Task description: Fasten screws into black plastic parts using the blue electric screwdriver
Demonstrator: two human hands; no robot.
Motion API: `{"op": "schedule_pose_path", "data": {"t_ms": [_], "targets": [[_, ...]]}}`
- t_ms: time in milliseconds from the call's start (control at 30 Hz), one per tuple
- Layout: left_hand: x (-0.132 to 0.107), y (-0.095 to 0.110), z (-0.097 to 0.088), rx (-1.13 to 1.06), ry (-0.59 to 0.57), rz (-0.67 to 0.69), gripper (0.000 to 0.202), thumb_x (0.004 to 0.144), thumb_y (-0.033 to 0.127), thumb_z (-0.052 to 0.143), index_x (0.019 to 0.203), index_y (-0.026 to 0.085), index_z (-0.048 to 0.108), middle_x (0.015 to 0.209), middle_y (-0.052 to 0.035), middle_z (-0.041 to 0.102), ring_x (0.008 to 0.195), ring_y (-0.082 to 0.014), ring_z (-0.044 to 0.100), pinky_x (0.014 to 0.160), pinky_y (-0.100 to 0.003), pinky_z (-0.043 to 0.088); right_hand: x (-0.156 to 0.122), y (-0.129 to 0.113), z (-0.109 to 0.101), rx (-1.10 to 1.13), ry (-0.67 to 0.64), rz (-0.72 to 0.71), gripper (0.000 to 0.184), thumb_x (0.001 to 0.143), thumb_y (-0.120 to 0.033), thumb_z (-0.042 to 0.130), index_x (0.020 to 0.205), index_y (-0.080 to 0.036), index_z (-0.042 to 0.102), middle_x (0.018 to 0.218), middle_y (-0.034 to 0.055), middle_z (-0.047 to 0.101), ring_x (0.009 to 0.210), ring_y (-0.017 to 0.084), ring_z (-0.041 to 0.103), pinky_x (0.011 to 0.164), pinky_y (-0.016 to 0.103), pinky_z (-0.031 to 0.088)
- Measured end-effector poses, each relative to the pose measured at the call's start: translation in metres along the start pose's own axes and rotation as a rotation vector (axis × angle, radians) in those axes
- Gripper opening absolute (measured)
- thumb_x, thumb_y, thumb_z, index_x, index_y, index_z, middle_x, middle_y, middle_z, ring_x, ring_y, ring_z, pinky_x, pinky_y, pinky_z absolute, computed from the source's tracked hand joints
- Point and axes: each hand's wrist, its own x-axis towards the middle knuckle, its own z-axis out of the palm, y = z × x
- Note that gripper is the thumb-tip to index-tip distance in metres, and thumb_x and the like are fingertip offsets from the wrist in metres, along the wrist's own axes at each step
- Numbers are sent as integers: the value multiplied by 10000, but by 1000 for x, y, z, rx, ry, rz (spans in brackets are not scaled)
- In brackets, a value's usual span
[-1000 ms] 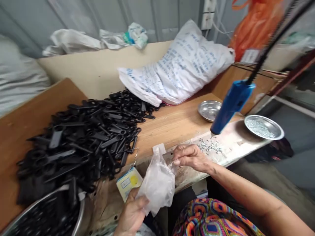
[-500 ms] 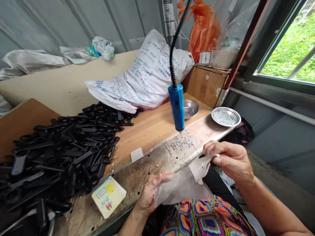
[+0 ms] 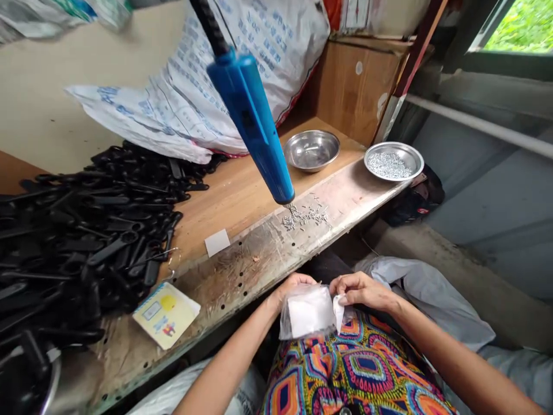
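Over my lap I hold a small clear plastic bag [image 3: 307, 311] with a white slip inside, using both hands. My left hand [image 3: 288, 288] is closed on the bag's left top edge. My right hand [image 3: 360, 289] pinches the bag's right edge, fingers together. Both hands are below the front edge of the wooden workbench [image 3: 242, 202]. A blue hanging power tool [image 3: 254, 127] dangles above a scatter of small metal screws [image 3: 305, 216] on the bench.
A large heap of black plastic handles [image 3: 82, 230] covers the bench's left side. A printed white sack [image 3: 207, 86] lies behind. An empty steel bowl [image 3: 311, 150], a steel dish of screws [image 3: 393, 161], a white paper slip [image 3: 217, 242] and a yellow card [image 3: 166, 314] sit on the bench.
Both hands came down from the bench edge to my lap and closer together with the bag. The view tilted down and the blue tool now hangs nearer.
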Motion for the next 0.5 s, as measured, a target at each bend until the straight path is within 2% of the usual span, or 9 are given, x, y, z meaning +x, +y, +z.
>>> {"op": "schedule_pose_path", "data": {"t_ms": [67,167,267,333,367,400,500], "targets": [[-5,4,0,-4,-34,-20,232,567,308,717,667,106,666,646,-42,627,555,-110,523,581,-245,397,-7,10,2,113,-5,-15,204,685,-272,727,666,-113,601,879,59,618,781,134,544,721,266,426],[-23,17,11,23,-130,-38,233,578,311,639,666,101,687,691,-84,638,617,-171,584,627,-283,438,-18,4,9,236,-34,-96,140,687,-215,731,675,-108,643,767,52,634,691,127,557,657,254,434],[-41,29,27,140,-231,-87,309,615,387,608,687,99,695,739,-108,639,671,-235,627,671,-339,472,-26,-10,19,225,-180,-203,114,675,-197,744,671,-108,673,723,60,637,671,147,572,654,284,458],[-45,29,36,272,-204,-111,355,648,456,617,670,108,680,703,-92,631,651,-215,620,649,-316,470,-31,-17,23,155,-276,-256,104,673,-194,747,671,-111,684,725,70,638,703,166,583,702,321,469],[-44,28,40,346,-163,-120,396,673,505,600,649,115,664,660,-79,621,622,-195,607,625,-298,462,-34,-19,22,133,-271,-271,99,678,-198,744,676,-116,688,720,69,638,705,167,582,711,327,468],[-41,25,43,422,-114,-130,451,699,558,563,623,122,644,612,-68,607,586,-177,590,595,-282,449,-37,-19,20,129,-219,-284,99,681,-207,743,681,-124,690,716,66,637,698,164,578,703,323,467],[-27,18,51,689,28,-186,615,726,696,428,521,137,580,478,-61,547,483,-161,542,538,-278,411,-52,-12,5,168,92,-343,115,669,-249,750,665,-152,689,695,49,626,675,160,560,651,307,453]]}}
